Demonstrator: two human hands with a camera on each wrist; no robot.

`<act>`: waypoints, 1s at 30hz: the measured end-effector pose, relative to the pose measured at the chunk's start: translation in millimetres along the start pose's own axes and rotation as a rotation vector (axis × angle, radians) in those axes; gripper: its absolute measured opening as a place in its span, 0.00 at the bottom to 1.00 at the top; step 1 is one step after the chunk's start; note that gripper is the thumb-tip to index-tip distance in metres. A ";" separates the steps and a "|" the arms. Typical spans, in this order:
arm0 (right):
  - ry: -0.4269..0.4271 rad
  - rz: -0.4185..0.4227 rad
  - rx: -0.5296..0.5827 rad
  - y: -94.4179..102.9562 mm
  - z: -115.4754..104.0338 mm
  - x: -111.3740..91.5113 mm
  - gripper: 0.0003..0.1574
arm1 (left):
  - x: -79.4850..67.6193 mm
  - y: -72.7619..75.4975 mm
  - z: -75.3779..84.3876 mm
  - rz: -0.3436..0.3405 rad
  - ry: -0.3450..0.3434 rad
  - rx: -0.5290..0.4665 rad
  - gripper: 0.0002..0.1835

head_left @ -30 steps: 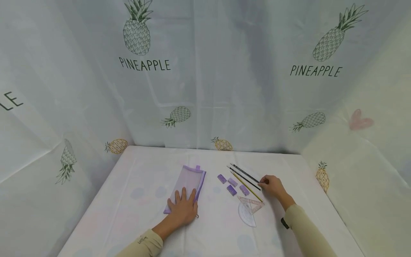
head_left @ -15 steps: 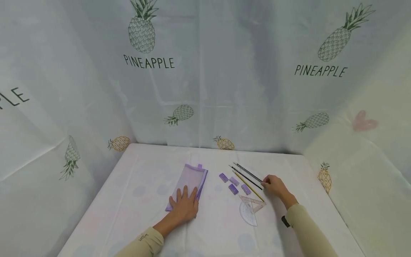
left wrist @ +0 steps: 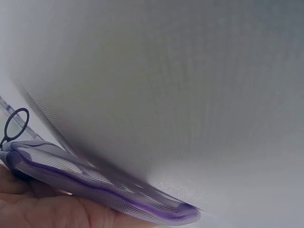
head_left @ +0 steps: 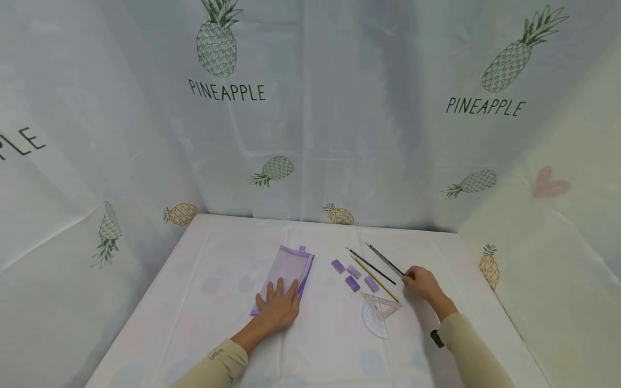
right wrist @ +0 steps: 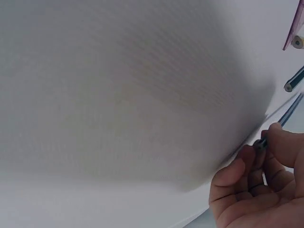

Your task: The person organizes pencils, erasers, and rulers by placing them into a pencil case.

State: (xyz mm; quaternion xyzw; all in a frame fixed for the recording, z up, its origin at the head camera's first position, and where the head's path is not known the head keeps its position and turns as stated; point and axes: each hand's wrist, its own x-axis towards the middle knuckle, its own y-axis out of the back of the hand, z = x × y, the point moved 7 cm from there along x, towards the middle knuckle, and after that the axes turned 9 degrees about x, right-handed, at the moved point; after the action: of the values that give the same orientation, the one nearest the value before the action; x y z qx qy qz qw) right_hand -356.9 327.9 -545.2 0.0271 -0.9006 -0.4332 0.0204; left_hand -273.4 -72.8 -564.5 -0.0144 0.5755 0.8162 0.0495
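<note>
The left hand (head_left: pixel 279 308) lies flat, fingers spread, on the purple pouch (head_left: pixel 290 263) — and right of the pouch, the right hand (head_left: pixel 424 284) pinches a dark pencil (head_left: pixel 385 258) by its near end.

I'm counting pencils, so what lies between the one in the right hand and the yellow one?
A dark pencil lies between the held pencil and the yellow pencil, as both the head and right wrist views show.
</note>
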 end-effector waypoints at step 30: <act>-0.019 0.315 0.128 5.3 -28.2 -41.6 0.10 | 2.4 5.9 -4.1 -0.034 0.037 -0.121 0.27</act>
State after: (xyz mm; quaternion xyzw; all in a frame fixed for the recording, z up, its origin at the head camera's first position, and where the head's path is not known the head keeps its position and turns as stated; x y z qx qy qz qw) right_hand -313.9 312.0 -524.0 -0.1173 -0.9197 -0.3666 0.0777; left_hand -276.5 -78.4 -560.6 -0.0421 0.5256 0.8481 0.0519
